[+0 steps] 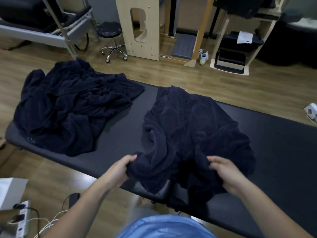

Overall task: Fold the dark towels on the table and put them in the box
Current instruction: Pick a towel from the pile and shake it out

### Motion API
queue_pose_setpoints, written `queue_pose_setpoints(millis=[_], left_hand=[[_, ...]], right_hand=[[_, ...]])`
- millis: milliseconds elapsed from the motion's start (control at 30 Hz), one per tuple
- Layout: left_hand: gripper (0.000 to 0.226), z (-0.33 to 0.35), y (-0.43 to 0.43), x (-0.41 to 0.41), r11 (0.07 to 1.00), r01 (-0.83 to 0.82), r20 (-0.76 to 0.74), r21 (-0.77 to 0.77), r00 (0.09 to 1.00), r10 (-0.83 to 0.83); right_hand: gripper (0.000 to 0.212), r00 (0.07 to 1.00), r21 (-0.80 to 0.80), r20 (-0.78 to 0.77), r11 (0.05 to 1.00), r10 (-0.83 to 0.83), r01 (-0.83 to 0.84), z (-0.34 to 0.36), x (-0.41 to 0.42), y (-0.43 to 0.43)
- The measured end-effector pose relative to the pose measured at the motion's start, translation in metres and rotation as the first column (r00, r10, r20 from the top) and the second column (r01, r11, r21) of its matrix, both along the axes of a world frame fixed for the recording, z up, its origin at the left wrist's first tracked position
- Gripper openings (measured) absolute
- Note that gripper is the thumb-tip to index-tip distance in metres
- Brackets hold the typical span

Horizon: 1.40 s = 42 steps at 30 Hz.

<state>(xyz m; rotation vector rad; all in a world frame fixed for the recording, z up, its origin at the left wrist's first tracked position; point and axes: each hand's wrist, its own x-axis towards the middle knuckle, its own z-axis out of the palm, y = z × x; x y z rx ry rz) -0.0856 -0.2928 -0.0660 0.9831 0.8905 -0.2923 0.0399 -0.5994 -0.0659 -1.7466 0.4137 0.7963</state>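
A dark navy towel (190, 127) lies rumpled across the middle of the black padded table (274, 143), its near edge hanging over the table's front. My left hand (121, 169) grips the towel's near left corner. My right hand (224, 172) grips its near right part, fingers curled into the cloth. A heap of more dark towels (72, 103) lies crumpled at the table's left end, apart from both hands. A white box (10, 191) stands on the floor at the lower left.
A power strip (23, 219) with cables lies on the wooden floor by the box. Beyond the table stand a wheeled stool (111, 36), wooden furniture (137, 26), shoes (204, 56) and a bed frame (42, 31). A white adapter (311, 111) lies at the right.
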Motion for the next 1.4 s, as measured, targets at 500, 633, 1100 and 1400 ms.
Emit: queue_pose_setpoints(millis=[500,633,1100,1400], left_hand=[[0.037,-0.071,0.05,0.071,0.309,0.45,-0.279,0.838,0.839,-0.467],[0.065,-0.092,0.04,0.116,0.412,0.56,-0.43,0.719,0.824,-0.369],[0.03,-0.014,-0.037,0.112,0.619,0.461,0.23,0.636,0.652,-0.722],[0.018,-0.088,-0.016,0.085,0.224,0.471,-0.261,0.853,0.758,-0.598]], right_hand=[[0.047,0.868,-0.534,0.203,0.794,0.454,-0.291,-0.036,0.032,0.039],[0.081,0.819,-0.539,0.039,0.702,0.573,-0.465,-0.057,0.045,0.072],[0.038,0.947,-0.233,0.292,0.95,-0.135,0.207,-0.031,0.045,0.017],[0.042,0.913,-0.435,0.397,0.855,-0.099,0.282,-0.025,0.024,-0.032]])
